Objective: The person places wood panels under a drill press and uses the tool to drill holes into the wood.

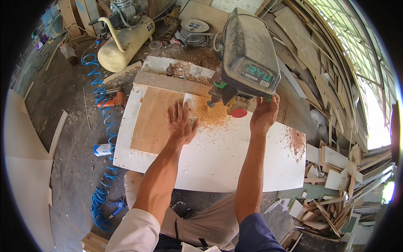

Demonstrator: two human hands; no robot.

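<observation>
In the head view, the left hand (181,124) lies flat on the plywood (153,119), fingers spread, pressing it onto the white board (218,159). Just right of those fingers sits a sawdust pile (210,113) under the drill press (247,54). The right hand (263,114) reaches up under the press head, fingers curled around something I cannot make out. The step seems best done by pressing the sheet firmly, fingertips clear of the bit, and feeding slowly.
</observation>
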